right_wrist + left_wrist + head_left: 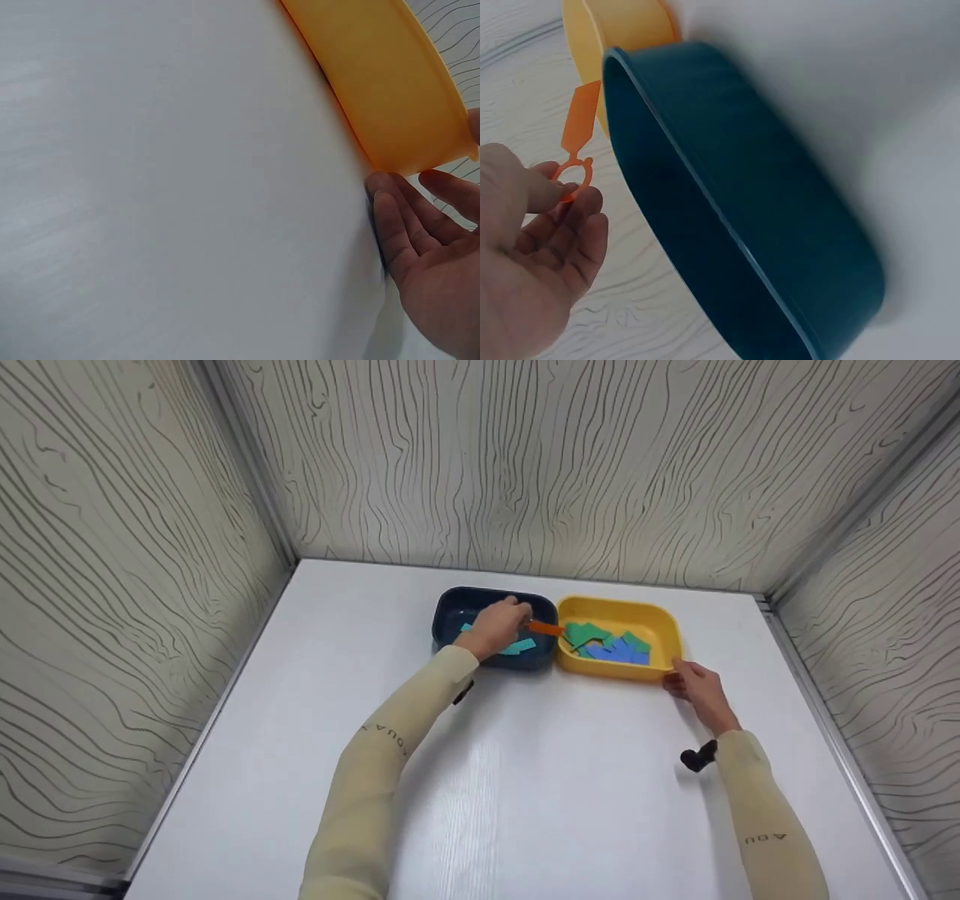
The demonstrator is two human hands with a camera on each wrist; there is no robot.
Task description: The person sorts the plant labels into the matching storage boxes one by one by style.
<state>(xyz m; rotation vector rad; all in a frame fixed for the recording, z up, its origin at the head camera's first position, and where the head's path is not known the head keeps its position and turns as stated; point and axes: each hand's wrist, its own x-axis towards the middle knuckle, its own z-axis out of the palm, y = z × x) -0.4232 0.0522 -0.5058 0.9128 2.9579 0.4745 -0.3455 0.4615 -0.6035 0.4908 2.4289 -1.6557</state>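
Observation:
In the head view my left hand (495, 625) is over a dark blue bin (517, 661), pinching an orange plastic tag (545, 628) between thumb and fingers. The left wrist view shows the tag (581, 120) as a flat blade with a ring at one end, held by the ring. Its blade points toward the yellow bin (619, 669). My right hand (697, 690) grips that bin's near right corner, thumb at the rim and fingers against the outside. Teal pieces (519, 646) lie in the dark bin. The yellow one holds green pieces (585, 633) and blue pieces (619, 651).
Both bins stand side by side toward the back of a white table (525, 780). Wood-grain patterned panels (487, 457) enclose it at the back and both sides, with metal trim (244, 457) at the corners.

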